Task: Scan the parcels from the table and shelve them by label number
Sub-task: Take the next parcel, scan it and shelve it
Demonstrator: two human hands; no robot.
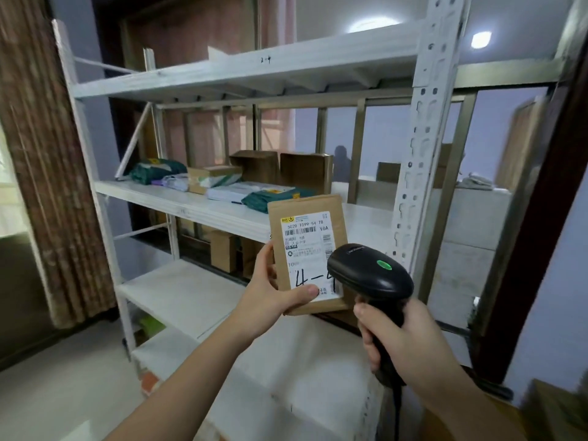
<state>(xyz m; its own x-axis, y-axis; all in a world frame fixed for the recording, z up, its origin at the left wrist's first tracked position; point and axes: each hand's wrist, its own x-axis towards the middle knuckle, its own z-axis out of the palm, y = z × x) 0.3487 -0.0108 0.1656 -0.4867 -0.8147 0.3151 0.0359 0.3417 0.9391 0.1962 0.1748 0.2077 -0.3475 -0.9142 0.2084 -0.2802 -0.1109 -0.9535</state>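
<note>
Two hands work in front of a white metal shelving rack (pixel 222 71) as a person checks one brown paper parcel (pixel 307 249) before putting it away. The left hand (pixel 273 291) holds the flat parcel upright by its lower left corner, thumb pressed across the bottom of the white shipping label (pixel 307 253), fingers hidden behind. The right hand (pixel 404 338) is curled round the grip of a black barcode scanner (pixel 370 275), whose head sits just before the parcel's lower right corner, partly covering the label. A handwritten mark on the label appears to begin "4-", the rest masked by the scanner; a green spot shows on the scanner's top, though whether the code has been read cannot be told.

The parcel is held level with the rack's middle shelf (pixel 178 198), just in front of its right-hand end. On that shelf, behind and left of the parcel, several items already lie: green mailer bags (pixel 156 170), white mailers (pixel 235 190) and brown cartons (pixel 280 168), with more cartons (pixel 224 249) on a shelf lower down behind the rack. Judging by this, part of the sorting seems done. This parcel appears to be at the scanning stage and has yet to be shelved; the worktop is out of view, so how many remain is unknown.
</note>
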